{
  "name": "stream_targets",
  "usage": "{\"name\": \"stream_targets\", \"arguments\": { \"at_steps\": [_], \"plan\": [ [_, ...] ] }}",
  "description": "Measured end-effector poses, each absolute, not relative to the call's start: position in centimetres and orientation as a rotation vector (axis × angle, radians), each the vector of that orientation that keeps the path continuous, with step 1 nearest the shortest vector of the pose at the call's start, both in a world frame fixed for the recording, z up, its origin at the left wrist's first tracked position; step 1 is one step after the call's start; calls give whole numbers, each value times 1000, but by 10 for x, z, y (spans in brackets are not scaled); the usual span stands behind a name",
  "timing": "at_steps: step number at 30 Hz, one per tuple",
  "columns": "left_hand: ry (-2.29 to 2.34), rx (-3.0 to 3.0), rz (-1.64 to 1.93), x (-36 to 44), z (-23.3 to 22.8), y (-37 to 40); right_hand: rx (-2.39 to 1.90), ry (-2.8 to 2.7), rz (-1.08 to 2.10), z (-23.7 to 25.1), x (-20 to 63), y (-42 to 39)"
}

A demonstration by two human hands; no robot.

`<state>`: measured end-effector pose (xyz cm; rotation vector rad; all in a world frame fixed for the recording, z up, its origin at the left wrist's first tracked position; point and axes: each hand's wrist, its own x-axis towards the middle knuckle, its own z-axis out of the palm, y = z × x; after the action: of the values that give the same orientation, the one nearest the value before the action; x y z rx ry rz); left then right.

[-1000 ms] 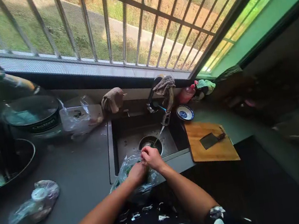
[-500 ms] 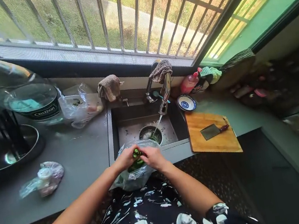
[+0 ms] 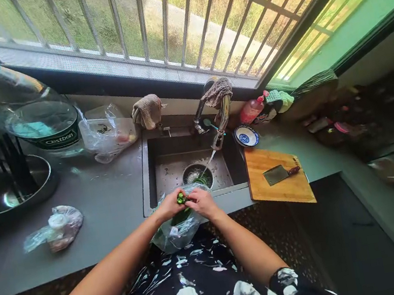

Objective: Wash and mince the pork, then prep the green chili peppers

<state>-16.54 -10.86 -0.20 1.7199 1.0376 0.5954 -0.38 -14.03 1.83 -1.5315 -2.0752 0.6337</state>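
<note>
Both my hands on green peppers at the sink edge.
My left hand and right hand each pinch small glossy green peppers between them, above a clear plastic bag just below both grips.

green peppers, clear bag

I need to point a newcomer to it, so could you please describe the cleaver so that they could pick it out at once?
Start at the steel sink under the barred window and look just to its right, where a wooden cutting board lies on the counter. The cleaver lies flat on that board. It is the only tool there: a broad rectangular grey blade with a short dark-red handle, apart from the blue-patterned dish behind the board.
</note>
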Motion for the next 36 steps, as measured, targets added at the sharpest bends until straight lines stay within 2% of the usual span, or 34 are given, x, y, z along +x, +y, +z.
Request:
{"name": "stream_targets", "arguments": {
  "at_steps": [6, 11, 14, 16, 22, 24, 26, 29, 34, 36],
  "plan": [
    [935, 1552, 591, -169, 0, -107, -1512, -1878, 645, 22, -12, -144],
    [1084, 1581, 613, -168, 0, -107, -1554, -1886, 545, 26, -16, -144],
    [1131, 1690, 601, -172, 6, -107, -1598, -1893, 606, 29, -16, -142],
    [1089, 1727, 586, -176, 11, -108, -1612, -1763, 794, 29, -15, -140],
    [871, 1673, 556, -188, 23, -106, -1406, -1172, 1726, 34, -1, -132],
    [871, 1663, 558, -191, 21, -107, -1350, -1061, 1873, 42, 5, -127],
    [926, 1655, 570, -195, 16, -110, -1358, -978, 1833, 55, 3, -116],
    [1026, 1700, 531, -198, 6, -115, -1360, -1112, 1587, 81, -30, -76],
    [1057, 1836, 393, -193, -1, -121, -1130, -1545, 1177, 137, -156, 31],
    [1114, 1875, 333, -189, 1, -123, -1082, -1666, 1208, 151, -202, 66]
  ]
}}
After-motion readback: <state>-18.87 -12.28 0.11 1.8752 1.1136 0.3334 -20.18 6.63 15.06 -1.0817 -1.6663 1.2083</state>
